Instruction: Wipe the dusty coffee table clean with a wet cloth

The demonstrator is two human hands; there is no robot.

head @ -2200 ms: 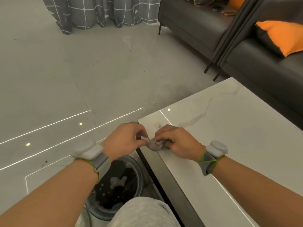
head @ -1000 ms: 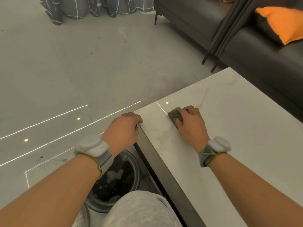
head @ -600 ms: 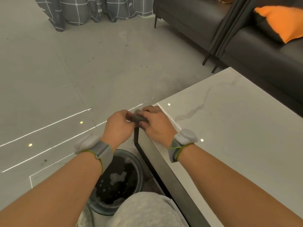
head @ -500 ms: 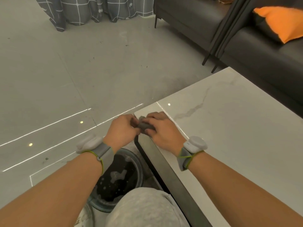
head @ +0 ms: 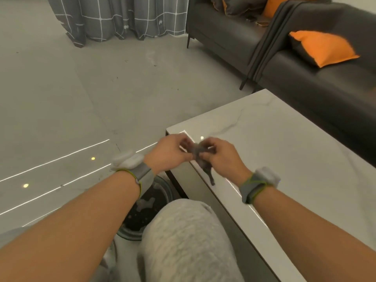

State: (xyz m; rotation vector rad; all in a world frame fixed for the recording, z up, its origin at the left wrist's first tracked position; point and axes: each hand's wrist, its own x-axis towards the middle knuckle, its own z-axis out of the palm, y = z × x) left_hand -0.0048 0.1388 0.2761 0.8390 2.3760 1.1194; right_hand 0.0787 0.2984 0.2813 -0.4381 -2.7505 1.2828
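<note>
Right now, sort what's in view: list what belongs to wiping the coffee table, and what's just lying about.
Belongs to the job:
cloth, held between left hand and right hand
coffee table
basin on the floor beside the table

Just lying about:
sofa
orange cushion
curtain

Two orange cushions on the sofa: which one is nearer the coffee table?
The orange cushion lying on the near sofa seat, right of the draped dark blanket. The other orange cushion stands farther back, by the backrest, partly hidden behind that blanket.
</note>
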